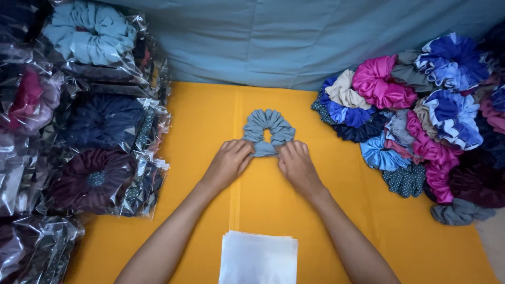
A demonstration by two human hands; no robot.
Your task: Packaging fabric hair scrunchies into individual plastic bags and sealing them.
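Observation:
A grey-blue fabric scrunchie (268,130) lies on the yellow cloth (210,115) in the middle. My left hand (227,163) pinches its lower left edge. My right hand (297,164) pinches its lower right edge. Both hands rest on the cloth with fingers curled onto the fabric, and the scrunchie's ring stays flat between and beyond them.
A stack of clear flat bags (258,257) lies near the front edge. Packed scrunchies in crinkly plastic (94,137) pile at the left. A heap of loose scrunchies (421,121) in pink, blue, beige and dark colours fills the right. A blue-grey sheet (294,37) hangs behind.

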